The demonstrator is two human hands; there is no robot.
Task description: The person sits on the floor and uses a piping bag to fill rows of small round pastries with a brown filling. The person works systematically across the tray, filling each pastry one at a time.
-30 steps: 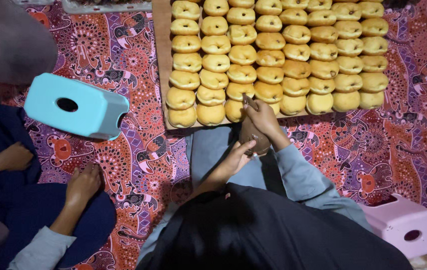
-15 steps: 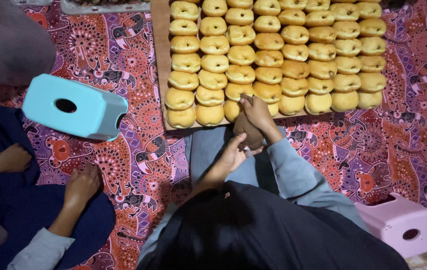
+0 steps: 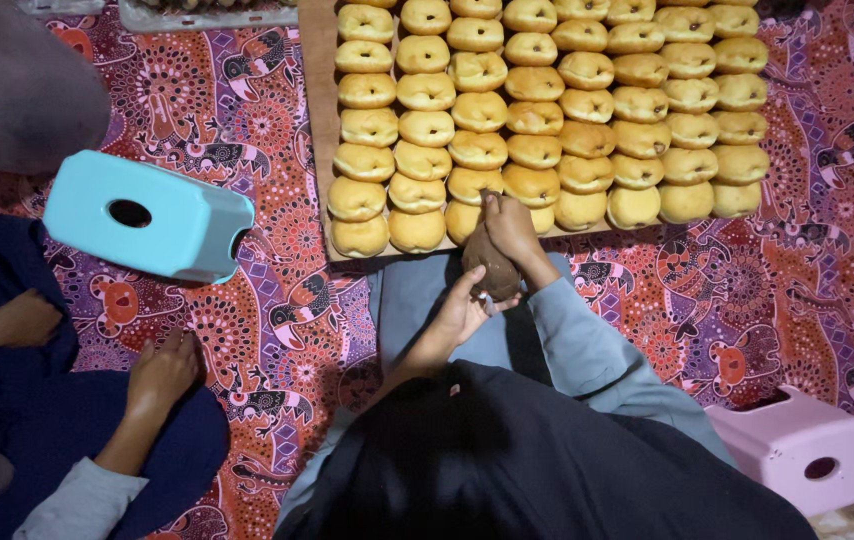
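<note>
A brown filled piping bag (image 3: 494, 268) is held in both my hands just in front of a wooden board (image 3: 316, 120). The board carries rows of golden round buns (image 3: 535, 116). My right hand (image 3: 514, 228) grips the bag's upper part, its tip against a bun in the front row (image 3: 472, 185). My left hand (image 3: 459, 314) cups the bag's lower end over my lap. Light blue sleeves cover both my arms.
Another person sits at the left, one hand (image 3: 161, 371) resting on a knee and the other (image 3: 23, 319) further left. A light blue plastic stool (image 3: 147, 215) lies on the patterned mat (image 3: 277, 330), and a pink stool (image 3: 798, 451) stands at the lower right. A grey tub (image 3: 17, 95) is at the top left.
The bag and my hands have shifted slightly left along the front row of buns. The other person's hands have stayed put.
</note>
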